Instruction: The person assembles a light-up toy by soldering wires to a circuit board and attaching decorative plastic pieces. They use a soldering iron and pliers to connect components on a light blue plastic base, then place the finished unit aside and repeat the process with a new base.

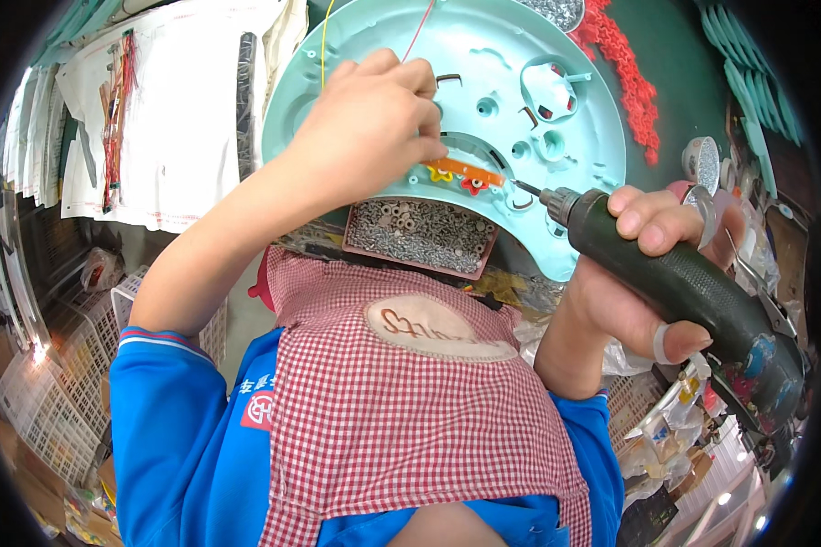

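My left hand (374, 118) lies over a large rounded teal plastic shell (347, 41). Its thumb and fingers pinch the left end of a flat orange strip (470, 171). Small yellow (440, 174) and red (473, 186) star-shaped pieces show along that strip's lower edge, inside the curved recess. An electric screwdriver (693, 273) with a dark textured body is wrapped in my right hand (648, 246), which wears white bands on some fingers. The screwdriver's bit points left, close to the strip's right end; whether it touches anything I cannot tell.
A pink tray (480, 273) of small metal screws sits just below the shell. Bundled wires (114, 118) lie on white sheets (187, 100) at left. Red netting (631, 82) and stacked teal parts (748, 82) are at right. Yellow and pink wires rise from the shell.
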Demonstrator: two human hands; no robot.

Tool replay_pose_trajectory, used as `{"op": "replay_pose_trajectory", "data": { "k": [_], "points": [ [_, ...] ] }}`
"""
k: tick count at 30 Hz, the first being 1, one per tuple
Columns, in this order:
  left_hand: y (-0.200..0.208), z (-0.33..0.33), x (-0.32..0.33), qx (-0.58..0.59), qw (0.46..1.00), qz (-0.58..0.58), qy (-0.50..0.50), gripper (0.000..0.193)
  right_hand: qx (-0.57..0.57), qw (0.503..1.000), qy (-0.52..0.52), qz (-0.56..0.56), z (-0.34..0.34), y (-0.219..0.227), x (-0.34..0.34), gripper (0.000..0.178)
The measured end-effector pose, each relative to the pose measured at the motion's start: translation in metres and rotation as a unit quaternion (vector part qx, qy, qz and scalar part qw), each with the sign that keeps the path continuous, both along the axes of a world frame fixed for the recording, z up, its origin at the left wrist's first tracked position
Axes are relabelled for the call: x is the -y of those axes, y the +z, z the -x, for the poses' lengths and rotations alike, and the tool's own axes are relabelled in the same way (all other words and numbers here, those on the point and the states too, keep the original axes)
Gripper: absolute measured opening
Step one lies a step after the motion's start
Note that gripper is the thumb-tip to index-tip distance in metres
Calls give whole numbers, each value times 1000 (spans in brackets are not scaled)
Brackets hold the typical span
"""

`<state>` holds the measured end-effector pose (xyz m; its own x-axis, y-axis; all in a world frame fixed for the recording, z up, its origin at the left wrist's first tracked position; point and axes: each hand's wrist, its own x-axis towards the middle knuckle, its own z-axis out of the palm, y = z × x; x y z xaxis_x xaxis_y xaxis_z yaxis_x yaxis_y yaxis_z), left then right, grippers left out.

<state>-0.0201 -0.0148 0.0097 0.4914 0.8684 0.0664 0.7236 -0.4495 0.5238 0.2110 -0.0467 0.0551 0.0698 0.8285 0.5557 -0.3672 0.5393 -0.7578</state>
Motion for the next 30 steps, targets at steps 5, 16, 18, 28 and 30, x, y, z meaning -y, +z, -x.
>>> {"op": "replay_pose_trajectory", "data": {
  "k": [5, 16, 18, 28, 30],
  "points": [
    [-7, -7, 3, -23, 1000, -4, -15, 14, 41, 999, 0, 23, -4, 1, 5, 112],
    [-10, -7, 4, -1, 1000, -19, -12, 13, 68, 996, 50, 24, 7, -23, 6, 110],
    [-10, -7, 4, -2, 1000, -18, -12, 12, 80, 994, 59, 39, 6, -26, 6, 111],
    [-6, -17, 14, 91, 983, -144, -62, 14, 25, 984, 175, 5, 10, 0, -9, 102],
    [-11, -23, 16, 135, 979, -133, -79, 17, 29, 984, 177, 2, 13, 0, -8, 100]
  ]
}}
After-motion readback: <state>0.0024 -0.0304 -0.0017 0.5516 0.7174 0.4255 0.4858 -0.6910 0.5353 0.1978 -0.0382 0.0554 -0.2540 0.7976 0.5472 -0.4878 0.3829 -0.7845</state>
